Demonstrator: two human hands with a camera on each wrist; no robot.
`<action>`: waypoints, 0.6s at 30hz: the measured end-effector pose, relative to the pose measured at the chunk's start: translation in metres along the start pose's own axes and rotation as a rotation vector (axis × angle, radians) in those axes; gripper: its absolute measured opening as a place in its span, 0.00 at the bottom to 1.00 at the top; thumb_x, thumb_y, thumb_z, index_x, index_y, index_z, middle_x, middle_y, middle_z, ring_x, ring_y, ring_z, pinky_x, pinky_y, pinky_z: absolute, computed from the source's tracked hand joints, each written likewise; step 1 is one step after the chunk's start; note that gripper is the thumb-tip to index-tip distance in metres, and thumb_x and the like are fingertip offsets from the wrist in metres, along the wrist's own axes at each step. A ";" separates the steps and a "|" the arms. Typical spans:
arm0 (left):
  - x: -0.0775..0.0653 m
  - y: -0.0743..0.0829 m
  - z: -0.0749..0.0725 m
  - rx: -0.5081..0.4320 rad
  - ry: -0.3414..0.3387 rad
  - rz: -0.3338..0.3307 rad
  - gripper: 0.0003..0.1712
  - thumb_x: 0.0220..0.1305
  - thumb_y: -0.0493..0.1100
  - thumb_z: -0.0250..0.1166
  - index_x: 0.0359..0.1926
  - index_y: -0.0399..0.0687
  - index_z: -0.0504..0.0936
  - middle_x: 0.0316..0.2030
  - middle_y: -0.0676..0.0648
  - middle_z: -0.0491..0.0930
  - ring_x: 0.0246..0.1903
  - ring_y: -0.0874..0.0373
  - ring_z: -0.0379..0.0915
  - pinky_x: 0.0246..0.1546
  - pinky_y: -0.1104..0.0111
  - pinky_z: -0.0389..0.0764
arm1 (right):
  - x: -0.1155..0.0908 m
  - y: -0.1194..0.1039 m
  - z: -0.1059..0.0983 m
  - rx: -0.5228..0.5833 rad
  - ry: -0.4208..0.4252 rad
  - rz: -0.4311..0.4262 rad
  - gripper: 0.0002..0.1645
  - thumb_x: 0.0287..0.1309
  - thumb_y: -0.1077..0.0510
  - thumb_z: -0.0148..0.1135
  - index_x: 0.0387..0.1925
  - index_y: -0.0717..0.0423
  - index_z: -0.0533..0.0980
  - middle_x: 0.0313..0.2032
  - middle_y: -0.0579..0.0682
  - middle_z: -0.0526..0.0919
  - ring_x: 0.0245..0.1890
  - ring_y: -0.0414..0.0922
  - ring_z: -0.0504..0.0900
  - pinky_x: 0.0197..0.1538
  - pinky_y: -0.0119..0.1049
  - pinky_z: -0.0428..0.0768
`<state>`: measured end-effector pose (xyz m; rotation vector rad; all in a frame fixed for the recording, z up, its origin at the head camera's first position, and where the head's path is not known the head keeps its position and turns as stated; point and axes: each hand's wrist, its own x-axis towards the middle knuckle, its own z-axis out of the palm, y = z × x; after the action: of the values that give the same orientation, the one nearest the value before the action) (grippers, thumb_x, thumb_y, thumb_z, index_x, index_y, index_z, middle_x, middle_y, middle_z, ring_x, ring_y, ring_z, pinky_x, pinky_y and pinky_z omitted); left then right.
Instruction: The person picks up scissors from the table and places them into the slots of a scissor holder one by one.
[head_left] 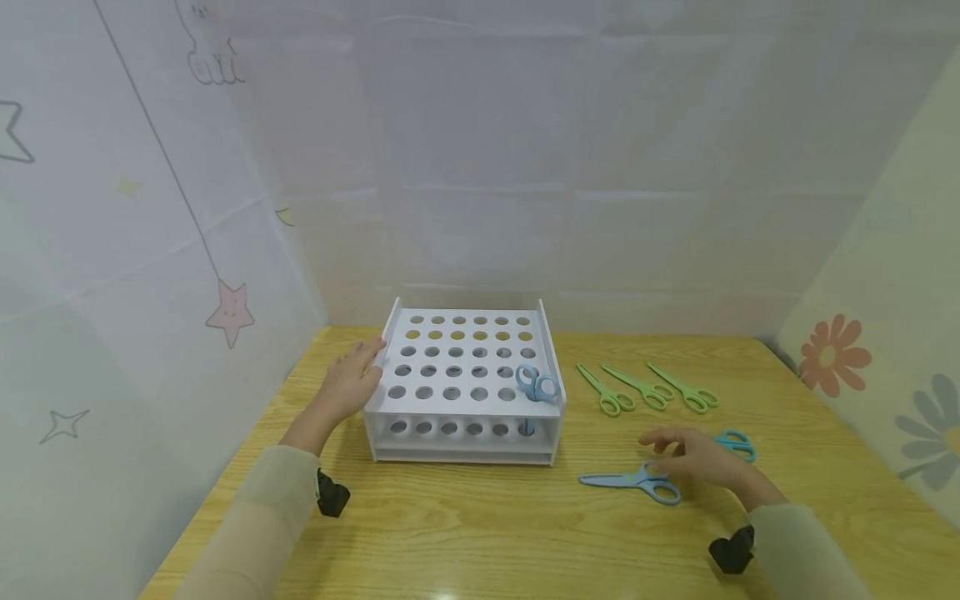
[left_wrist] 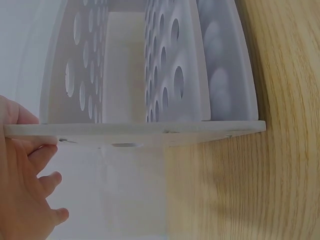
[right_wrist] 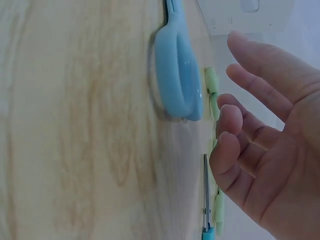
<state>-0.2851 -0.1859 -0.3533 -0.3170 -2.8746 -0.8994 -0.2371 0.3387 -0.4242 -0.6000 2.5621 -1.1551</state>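
My left hand (head_left: 351, 379) grips the left side panel of a white tiered rack (head_left: 465, 406) with rows of round holes. In the left wrist view the panel's edge passes between its thumb and fingers. Light blue scissors (head_left: 532, 381) stand in a front right hole of the rack, handles up. My right hand (head_left: 693, 457) hovers over a second pair of light blue scissors (head_left: 618, 480) lying flat, blades toward the rack. Its fingers are loosely bent around nothing; the right wrist view shows a gap to the handle loops (right_wrist: 167, 75). Teal scissors (head_left: 738, 444) lie partly hidden behind that hand.
Three pairs of green scissors, left (head_left: 603, 392), middle (head_left: 637, 387) and right (head_left: 682, 389), lie on the wooden table (head_left: 465, 533) right of the rack. A pale printed cloth (head_left: 480, 183) hangs behind and along both sides.
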 end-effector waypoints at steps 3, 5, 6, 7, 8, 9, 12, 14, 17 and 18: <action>0.000 0.000 0.000 0.031 0.010 0.024 0.29 0.65 0.43 0.42 0.67 0.41 0.59 0.68 0.42 0.54 0.67 0.41 0.38 0.61 0.44 0.29 | -0.001 0.003 0.001 0.005 -0.009 0.010 0.28 0.56 0.58 0.61 0.56 0.67 0.69 0.44 0.60 0.70 0.32 0.48 0.70 0.29 0.39 0.73; 0.000 0.000 0.000 0.052 0.017 0.035 0.29 0.65 0.43 0.42 0.67 0.41 0.60 0.67 0.42 0.54 0.67 0.41 0.39 0.61 0.44 0.26 | -0.001 0.005 0.002 -0.003 -0.011 0.011 0.27 0.56 0.57 0.61 0.55 0.67 0.70 0.43 0.59 0.71 0.33 0.48 0.70 0.30 0.38 0.73; 0.000 0.000 0.000 0.061 0.019 0.039 0.29 0.65 0.43 0.42 0.67 0.41 0.60 0.67 0.42 0.55 0.67 0.41 0.39 0.60 0.44 0.25 | -0.001 0.006 0.002 -0.008 -0.012 0.013 0.27 0.56 0.57 0.62 0.55 0.66 0.70 0.43 0.58 0.71 0.33 0.48 0.70 0.31 0.38 0.73; 0.000 0.000 0.000 0.069 0.021 0.041 0.29 0.65 0.43 0.42 0.67 0.41 0.60 0.67 0.42 0.55 0.67 0.42 0.39 0.60 0.45 0.25 | -0.001 0.007 0.002 -0.014 -0.015 0.014 0.27 0.56 0.57 0.62 0.55 0.66 0.70 0.43 0.58 0.71 0.33 0.48 0.70 0.31 0.38 0.73; 0.001 0.001 0.000 0.076 0.020 0.042 0.29 0.65 0.43 0.42 0.67 0.41 0.61 0.67 0.43 0.55 0.67 0.42 0.40 0.60 0.45 0.24 | -0.002 0.008 0.002 -0.018 -0.017 0.017 0.27 0.56 0.57 0.62 0.55 0.66 0.70 0.43 0.58 0.71 0.33 0.48 0.70 0.31 0.38 0.72; 0.001 0.001 0.000 0.081 0.021 0.040 0.29 0.65 0.43 0.42 0.67 0.41 0.61 0.67 0.43 0.55 0.67 0.42 0.40 0.60 0.45 0.24 | -0.002 0.008 0.003 -0.028 -0.017 0.021 0.27 0.56 0.56 0.62 0.55 0.65 0.71 0.43 0.57 0.72 0.34 0.48 0.71 0.32 0.38 0.72; 0.000 0.001 -0.001 0.090 0.021 0.037 0.29 0.65 0.43 0.42 0.67 0.42 0.61 0.67 0.43 0.55 0.67 0.42 0.40 0.60 0.45 0.23 | -0.003 0.008 0.004 -0.049 -0.027 0.025 0.27 0.55 0.55 0.63 0.54 0.64 0.71 0.44 0.57 0.72 0.36 0.48 0.71 0.34 0.40 0.72; 0.000 0.001 -0.001 0.093 0.021 0.035 0.29 0.65 0.43 0.42 0.67 0.42 0.61 0.67 0.43 0.55 0.67 0.41 0.40 0.60 0.45 0.23 | -0.004 0.008 0.004 -0.063 -0.034 0.019 0.28 0.54 0.54 0.63 0.54 0.63 0.71 0.46 0.58 0.73 0.39 0.51 0.72 0.37 0.45 0.73; 0.000 0.001 -0.001 0.100 0.025 0.039 0.29 0.65 0.43 0.42 0.67 0.42 0.61 0.67 0.42 0.55 0.67 0.41 0.40 0.59 0.44 0.23 | -0.004 0.008 0.005 -0.072 -0.044 -0.003 0.28 0.54 0.54 0.63 0.54 0.64 0.70 0.50 0.61 0.73 0.45 0.57 0.71 0.42 0.54 0.72; 0.000 0.001 -0.001 0.103 0.027 0.040 0.29 0.65 0.43 0.43 0.67 0.42 0.61 0.67 0.42 0.56 0.67 0.41 0.40 0.59 0.44 0.23 | -0.004 0.008 0.005 -0.070 -0.049 -0.015 0.28 0.54 0.54 0.63 0.54 0.65 0.70 0.50 0.62 0.72 0.47 0.59 0.70 0.43 0.57 0.72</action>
<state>-0.2847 -0.1859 -0.3517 -0.3474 -2.8664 -0.7405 -0.2332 0.3421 -0.4337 -0.6569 2.5697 -1.0458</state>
